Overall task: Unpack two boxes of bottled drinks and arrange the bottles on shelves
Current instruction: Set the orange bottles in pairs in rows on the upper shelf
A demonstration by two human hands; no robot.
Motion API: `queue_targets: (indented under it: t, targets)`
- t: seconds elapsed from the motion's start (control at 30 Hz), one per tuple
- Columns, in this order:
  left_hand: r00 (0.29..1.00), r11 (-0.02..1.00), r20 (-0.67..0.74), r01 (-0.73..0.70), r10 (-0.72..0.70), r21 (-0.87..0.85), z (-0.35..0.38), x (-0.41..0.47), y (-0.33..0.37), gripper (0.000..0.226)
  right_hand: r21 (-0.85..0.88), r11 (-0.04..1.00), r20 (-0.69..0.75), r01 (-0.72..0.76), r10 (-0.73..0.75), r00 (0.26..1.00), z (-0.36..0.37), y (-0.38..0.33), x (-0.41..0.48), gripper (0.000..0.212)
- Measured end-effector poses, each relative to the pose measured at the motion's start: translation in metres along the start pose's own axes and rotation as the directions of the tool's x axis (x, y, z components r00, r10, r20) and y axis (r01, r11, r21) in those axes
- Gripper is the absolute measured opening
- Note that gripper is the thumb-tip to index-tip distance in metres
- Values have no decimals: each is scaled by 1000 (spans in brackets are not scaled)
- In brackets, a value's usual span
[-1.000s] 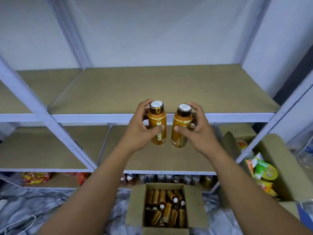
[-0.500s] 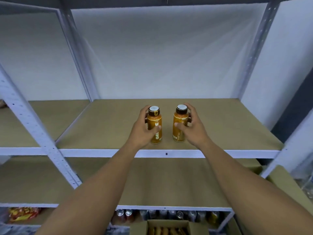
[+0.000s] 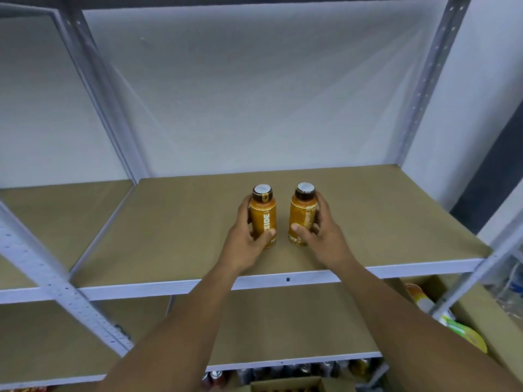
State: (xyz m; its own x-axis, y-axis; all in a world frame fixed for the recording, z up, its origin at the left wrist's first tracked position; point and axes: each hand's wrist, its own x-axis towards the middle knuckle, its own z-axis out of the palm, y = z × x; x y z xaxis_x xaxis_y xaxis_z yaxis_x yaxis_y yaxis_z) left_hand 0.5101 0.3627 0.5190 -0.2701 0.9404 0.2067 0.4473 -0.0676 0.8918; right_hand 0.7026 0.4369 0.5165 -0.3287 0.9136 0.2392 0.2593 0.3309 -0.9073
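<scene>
Two orange bottles with dark caps and white lids stand upright side by side on the upper brown shelf board point(image 3: 382, 216). My left hand point(image 3: 243, 239) grips the left bottle point(image 3: 263, 213), thumb across its label. My right hand point(image 3: 325, 236) grips the right bottle point(image 3: 302, 212) from its right side, thumb on the lower front. A small gap separates the bottles. The top edge of the open cardboard box point(image 3: 285, 384) of bottles shows at the bottom.
Grey metal uprights point(image 3: 424, 83) and a diagonal brace point(image 3: 56, 287) frame the shelving. A lower shelf board point(image 3: 283, 329) lies beneath, with cans point(image 3: 283, 370) under it. Snack packets in a carton point(image 3: 452, 323) sit at the lower right.
Both hands have carried the bottles up from in front of the shelf edge and deeper onto the upper board. The view has tilted upward, so the box has nearly left the frame.
</scene>
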Motion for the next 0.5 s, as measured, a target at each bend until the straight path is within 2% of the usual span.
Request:
queue_targets:
  t: [0.3,0.5]
  targets:
    - [994,994,-49,101,-99,40,11,-7,-1,104,24,999,75,37,-39,996,-6,6,-1,83]
    - [990,991,-89,117,-111,71,13,-9,1,112,60,998,64,-1,-3,998,-8,12,-2,98]
